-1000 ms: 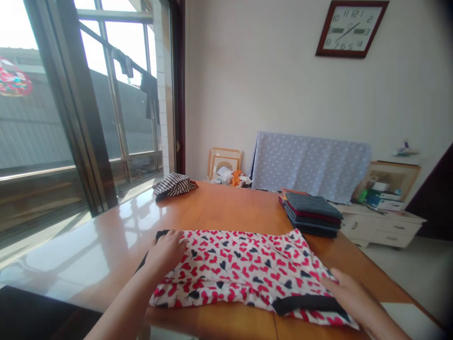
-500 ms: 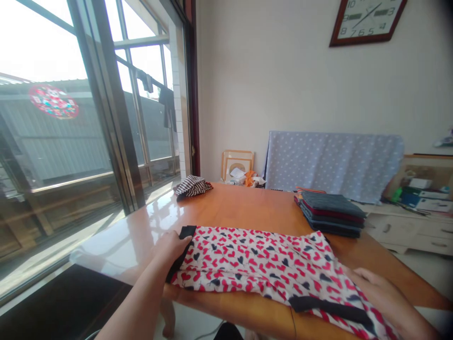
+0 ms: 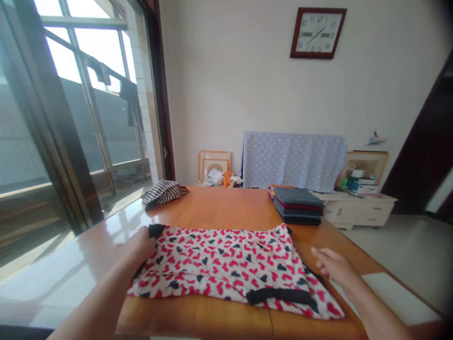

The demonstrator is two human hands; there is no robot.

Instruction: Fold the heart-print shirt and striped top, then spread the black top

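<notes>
A white garment (image 3: 226, 259) printed with red and black hearts lies spread along the near side of the wooden table, with a folded flap at its right end. A black band (image 3: 283, 296) crosses its lower right. My left hand (image 3: 143, 243) is closed on the black-trimmed left end, its fingertips partly hidden. Off the cloth to the right, my right hand (image 3: 331, 264) hovers beside the folded end, holding nothing, with fingers loosely bent and apart.
A stack of folded dark clothes (image 3: 297, 205) sits at the table's back right. At the back left lies a crumpled black-and-white striped cloth (image 3: 164, 192). A pale sheet (image 3: 398, 295) covers part of the right edge of the table (image 3: 219, 205). Glass windows (image 3: 94, 113) stand along the left.
My right hand has let go of the garment's right end and moved away from it. That end now lies flat on the table. My left hand stays at the left end; the view has turned right.
</notes>
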